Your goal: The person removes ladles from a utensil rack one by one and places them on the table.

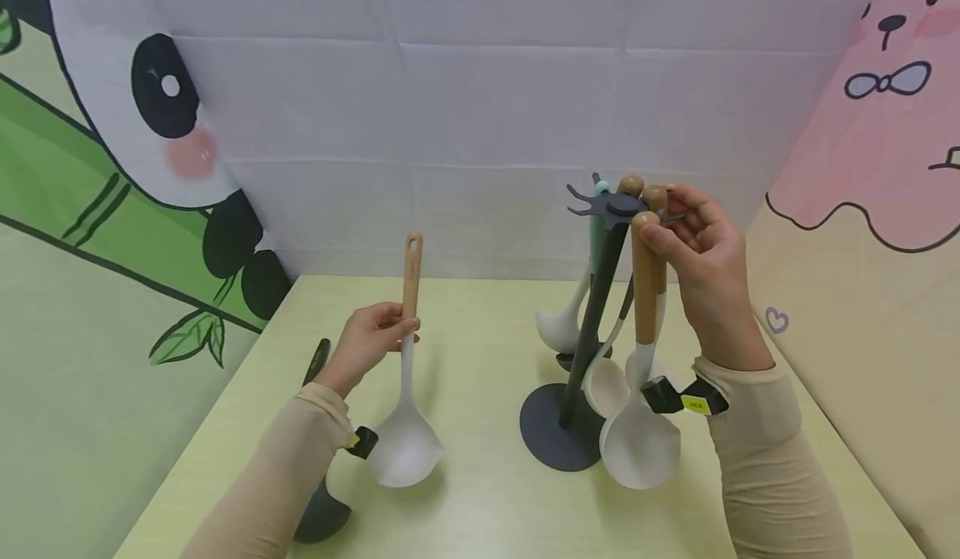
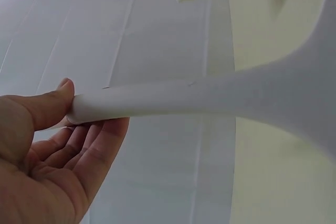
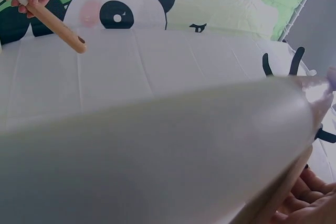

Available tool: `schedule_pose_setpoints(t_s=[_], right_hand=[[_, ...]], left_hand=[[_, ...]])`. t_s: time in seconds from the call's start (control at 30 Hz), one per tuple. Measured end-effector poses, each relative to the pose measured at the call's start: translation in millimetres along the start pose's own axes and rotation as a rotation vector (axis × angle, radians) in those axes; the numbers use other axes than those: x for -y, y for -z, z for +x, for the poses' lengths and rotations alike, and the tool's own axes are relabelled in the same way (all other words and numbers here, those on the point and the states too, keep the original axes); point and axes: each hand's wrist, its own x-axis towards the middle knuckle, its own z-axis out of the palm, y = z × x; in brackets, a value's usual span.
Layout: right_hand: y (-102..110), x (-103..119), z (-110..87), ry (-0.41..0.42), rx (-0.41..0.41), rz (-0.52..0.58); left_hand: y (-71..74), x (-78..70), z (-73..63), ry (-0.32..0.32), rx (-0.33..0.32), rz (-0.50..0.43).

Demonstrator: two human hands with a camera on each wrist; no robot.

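Observation:
My left hand (image 1: 375, 338) pinches a white spatula (image 1: 405, 451) where its wooden handle meets the white shaft. It hangs upright, head down, over the table. At the right, my right hand (image 1: 708, 247) pinches the top of the wooden handle of a white ladle (image 1: 640, 451) beside the hooks of a dark grey utensil stand (image 1: 592, 317). The ladle's bowl hangs low in front of the stand. In the right wrist view, a large blurred pale shaft (image 3: 157, 156) covers much of the picture, with part of my right hand (image 3: 310, 203) at the lower right corner.
Behind the held ladle, the stand carries a white ladle (image 1: 558, 330) with a mint handle, a cream spoon (image 1: 606, 386) and other utensils partly hidden. A dark ladle (image 1: 324, 516) lies on the table (image 1: 480, 492) under my left forearm. Printed cloth walls (image 1: 495, 109) enclose the table.

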Motion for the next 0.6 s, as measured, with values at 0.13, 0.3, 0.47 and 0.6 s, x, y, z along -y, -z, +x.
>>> schedule_pose_setpoints(t_s=[0.13, 0.3, 0.47, 0.6], right_hand=[[1.1, -0.5, 0.0, -0.001, 0.008, -0.015], [1.9, -1.1, -0.1, 0.003, 0.004, -0.013], [2.8, -1.9, 0.0, 0.010, 0.001, -0.005], [3.1, -3.5, 0.7, 0.021, 0.006, 0.006]], left_hand=[[1.8, 5.3, 1.8, 0.008, 0.002, 0.004], [4.0, 11.7, 4.4, 0.032, 0.008, 0.009], [6.6, 19.3, 6.7, 0.055, 0.018, 0.020], [8.4, 25.6, 8.1, 0.083, 0.022, 0.026]])
